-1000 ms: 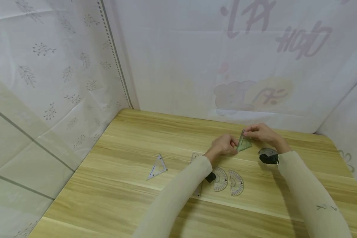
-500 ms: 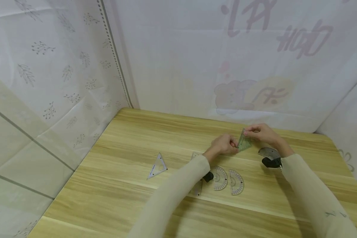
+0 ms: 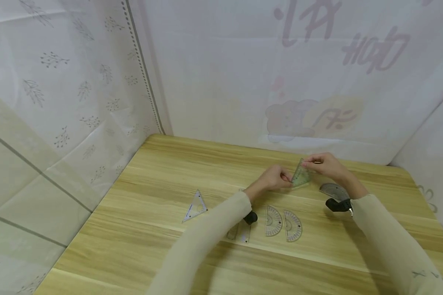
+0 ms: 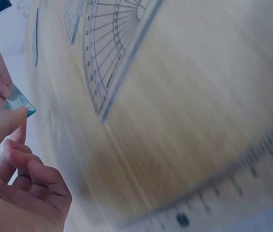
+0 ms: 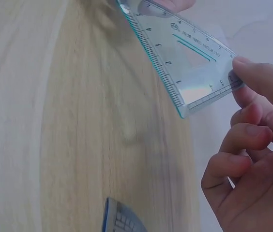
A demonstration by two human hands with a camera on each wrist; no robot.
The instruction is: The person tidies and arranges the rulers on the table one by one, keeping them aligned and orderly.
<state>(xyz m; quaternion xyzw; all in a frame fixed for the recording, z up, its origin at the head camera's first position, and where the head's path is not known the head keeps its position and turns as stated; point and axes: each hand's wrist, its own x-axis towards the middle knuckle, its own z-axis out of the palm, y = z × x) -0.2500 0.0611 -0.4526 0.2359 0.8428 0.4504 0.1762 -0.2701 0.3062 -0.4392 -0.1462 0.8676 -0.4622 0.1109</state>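
A clear, green-tinted set square (image 3: 300, 177) is held up off the table between both hands, near the far edge. My left hand (image 3: 275, 178) pinches its lower left corner between thumb and finger. At its upper corner, my right hand (image 3: 326, 166) pinches it the same way, other fingers loosely bent. In the right wrist view the set square (image 5: 189, 58) shows its scales and a triangular cutout, with the left fingertips (image 5: 177, 4) at its far corner. The left wrist view shows only a small tip of the set square (image 4: 19, 102).
Two clear protractors (image 3: 273, 221) lie side by side on the wooden table (image 3: 162, 254). A greyish protractor (image 3: 332, 190) lies by the right wrist. Another clear set square (image 3: 196, 208) lies to the left. Under the left forearm a clear ruler (image 3: 245, 234) is partly hidden.
My left hand and forearm have shifted slightly left, and the set square's lower corner has moved left with them. The right hand has barely moved; its forearm has swung slightly right.
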